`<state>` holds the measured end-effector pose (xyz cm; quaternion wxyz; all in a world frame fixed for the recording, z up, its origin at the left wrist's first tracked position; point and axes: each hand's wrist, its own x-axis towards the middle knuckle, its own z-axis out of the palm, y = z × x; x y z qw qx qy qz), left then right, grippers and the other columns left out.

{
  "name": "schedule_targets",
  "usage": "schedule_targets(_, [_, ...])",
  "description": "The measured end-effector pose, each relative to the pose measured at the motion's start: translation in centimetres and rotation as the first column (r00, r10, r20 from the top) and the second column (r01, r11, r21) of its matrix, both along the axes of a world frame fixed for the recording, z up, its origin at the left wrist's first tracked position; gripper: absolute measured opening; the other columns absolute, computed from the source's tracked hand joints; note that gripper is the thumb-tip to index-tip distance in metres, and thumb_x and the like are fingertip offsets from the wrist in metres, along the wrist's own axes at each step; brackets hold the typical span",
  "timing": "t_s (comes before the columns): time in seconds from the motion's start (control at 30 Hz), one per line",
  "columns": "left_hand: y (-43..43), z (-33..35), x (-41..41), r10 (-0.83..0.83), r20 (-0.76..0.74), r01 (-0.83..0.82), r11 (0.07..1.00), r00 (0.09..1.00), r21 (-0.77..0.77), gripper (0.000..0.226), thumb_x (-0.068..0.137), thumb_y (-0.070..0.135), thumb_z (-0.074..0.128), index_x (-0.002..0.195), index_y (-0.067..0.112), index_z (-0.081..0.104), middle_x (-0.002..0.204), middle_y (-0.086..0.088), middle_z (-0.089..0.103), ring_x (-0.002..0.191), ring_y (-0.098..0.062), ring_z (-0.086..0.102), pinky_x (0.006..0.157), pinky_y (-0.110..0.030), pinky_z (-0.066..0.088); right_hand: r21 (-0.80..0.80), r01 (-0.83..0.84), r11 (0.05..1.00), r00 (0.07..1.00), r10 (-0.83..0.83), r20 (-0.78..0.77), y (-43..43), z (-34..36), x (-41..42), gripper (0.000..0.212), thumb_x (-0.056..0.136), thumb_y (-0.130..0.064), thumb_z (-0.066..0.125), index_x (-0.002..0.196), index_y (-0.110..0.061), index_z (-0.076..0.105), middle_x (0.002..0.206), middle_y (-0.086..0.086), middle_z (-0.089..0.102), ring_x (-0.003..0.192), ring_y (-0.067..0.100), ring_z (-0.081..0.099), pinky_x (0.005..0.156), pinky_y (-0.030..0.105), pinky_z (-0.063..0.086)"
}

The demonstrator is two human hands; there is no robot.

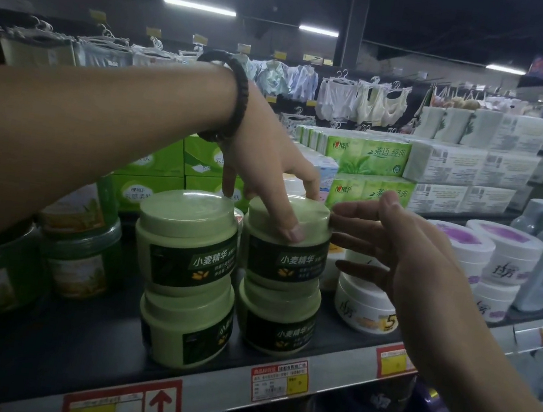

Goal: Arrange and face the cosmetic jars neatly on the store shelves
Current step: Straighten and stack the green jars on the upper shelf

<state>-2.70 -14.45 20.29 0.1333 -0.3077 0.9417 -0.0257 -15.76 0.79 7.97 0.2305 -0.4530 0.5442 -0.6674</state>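
Top green jar (287,242) of the right-hand stack sits on its twin (275,324) near the shelf (72,345) front, label facing out. The left hand (262,156) pinches its lid, thumb in front, fingers behind. The right hand (405,251) is flat, fingers straight, at the lid's side; touching or just off, hard to call. This looks like the squaring-up step. Next calls for a small twist to line up with the neighbouring stack (186,239), whose bottom label is turned aside. All lids on, contents unseen. White jars (364,304) stand just right.
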Motion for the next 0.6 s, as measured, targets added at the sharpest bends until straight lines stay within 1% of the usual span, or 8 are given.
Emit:
schedule_targets(0.03, [0.6, 0.9, -0.3, 0.013, 0.065, -0.018, 0.997, 0.998, 0.071, 0.09, 0.052, 0.078, 0.07, 0.137, 0.055, 0.048, 0.111, 0.0, 0.069, 0.092, -0.013, 0.07, 0.085, -0.037, 0.064, -0.005, -0.008, 1.0, 1.0, 0.008, -0.006, -0.1, 0.1, -0.2, 0.048, 0.109, -0.051, 0.049, 0.093, -0.019, 0.081, 0.1, 0.0, 0.084, 0.098, 0.014, 0.08, 0.103, 0.057, 0.056])
schedule_targets(0.1, [1.5, 1.8, -0.3, 0.011, 0.085, -0.025, 0.987, 0.996, 0.157, 0.093, 0.055, 0.081, 0.061, 0.142, 0.049, 0.051, 0.107, -0.004, 0.067, 0.098, -0.019, 0.071, 0.085, -0.042, 0.065, -0.019, -0.022, 1.0, 0.999, 0.022, -0.027, -0.3, 0.3, -0.6, 0.047, 0.095, -0.056, 0.052, 0.095, -0.019, 0.081, 0.101, 0.002, 0.084, 0.099, 0.016, 0.081, 0.099, 0.055, 0.059])
schedule_targets(0.2, [1.1, 1.9, -0.1, 0.04, 0.027, -0.045, 0.981, 0.999, 0.187, 0.084, 0.062, 0.082, 0.052, 0.131, 0.037, 0.064, 0.112, -0.008, 0.068, 0.104, -0.025, 0.072, 0.088, -0.044, 0.065, -0.038, -0.036, 0.999, 0.994, 0.032, -0.108, -0.4, 0.9, -1.2, 0.046, 0.088, -0.051, 0.054, 0.102, -0.015, 0.079, 0.1, 0.005, 0.084, 0.098, 0.019, 0.081, 0.095, 0.054, 0.063])
schedule_targets(0.27, [0.3, 1.9, -0.1, 0.074, -0.006, -0.071, 0.978, 0.997, 0.196, 0.075, 0.07, 0.077, 0.048, 0.128, 0.033, 0.066, 0.115, -0.008, 0.071, 0.101, -0.025, 0.073, 0.089, -0.045, 0.064, -0.049, -0.049, 0.998, 0.988, 0.041, -0.149, -0.6, 1.5, -1.6, 0.041, 0.086, -0.045, 0.06, 0.103, -0.012, 0.078, 0.1, 0.009, 0.083, 0.096, 0.023, 0.081, 0.094, 0.054, 0.063])
schedule_targets(0.4, [-1.4, 2.5, 0.1, 0.124, -0.043, -0.114, 0.975, 0.991, 0.19, 0.053, 0.096, 0.062, 0.045, 0.135, 0.032, 0.064, 0.114, -0.003, 0.076, 0.1, -0.022, 0.076, 0.09, -0.045, 0.064, -0.066, -0.034, 0.997, 0.966, 0.016, -0.258, -1.7, 3.0, -2.7, 0.016, 0.1, -0.029, 0.073, 0.102, -0.014, 0.08, 0.097, 0.007, 0.083, 0.094, 0.022, 0.081, 0.085, 0.044, 0.068])
schedule_targets(0.5, [-2.5, 2.9, 0.4, 0.14, -0.086, -0.126, 0.98, 0.986, 0.155, 0.04, 0.107, 0.048, 0.046, 0.138, 0.03, 0.063, 0.113, -0.001, 0.076, 0.098, -0.019, 0.077, 0.09, -0.046, 0.065, -0.049, -0.041, 0.998, 0.952, 0.024, -0.305, -2.7, 4.2, -3.6, 0.014, 0.104, -0.02, 0.067, 0.104, -0.014, 0.08, 0.097, 0.004, 0.083, 0.094, 0.019, 0.08, 0.073, 0.03, 0.067])
schedule_targets(0.53, [-2.8, 3.0, 0.4, 0.145, -0.1, -0.131, 0.981, 0.984, 0.141, 0.038, 0.107, 0.047, 0.048, 0.137, 0.03, 0.064, 0.112, -0.001, 0.076, 0.097, -0.019, 0.077, 0.089, -0.046, 0.065, -0.031, -0.055, 0.998, 0.947, 0.042, -0.319, -3.1, 4.6, -3.9, 0.014, 0.104, -0.02, 0.067, 0.105, -0.015, 0.08, 0.098, 0.003, 0.083, 0.094, 0.017, 0.081, 0.075, 0.032, 0.067])
schedule_targets(0.6, [-3.4, 3.2, 0.5, 0.165, -0.112, -0.15, 0.98, 0.98, 0.129, 0.034, 0.106, 0.046, 0.052, 0.134, 0.03, 0.065, 0.111, 0.0, 0.076, 0.095, -0.018, 0.078, 0.087, -0.046, 0.066, 0.002, -0.074, 0.997, 0.929, 0.07, -0.364, -3.9, 5.4, -4.4, 0.014, 0.104, -0.021, 0.066, 0.106, -0.016, 0.079, 0.097, 0.001, 0.084, 0.093, 0.015, 0.081, 0.086, 0.043, 0.066])
